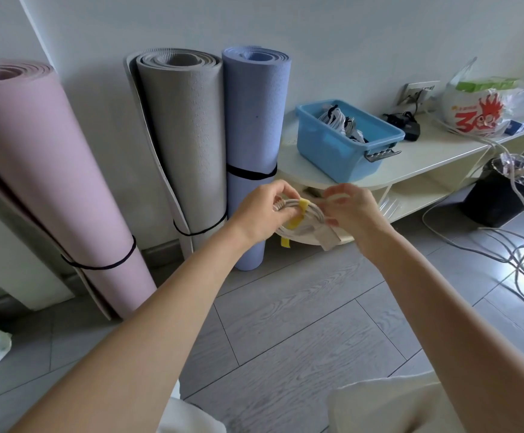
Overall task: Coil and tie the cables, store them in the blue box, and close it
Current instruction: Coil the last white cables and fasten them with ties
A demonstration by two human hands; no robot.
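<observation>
White coiled cable (298, 225) between both hands' grip.

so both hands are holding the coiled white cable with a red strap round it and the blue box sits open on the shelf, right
Not quite: the strap is yellow, not red, as the head view shows. The rest holds. The left hand and right hand both hold the coiled white cable, and the blue box sits open on the shelf with tied cables already inside.
</observation>
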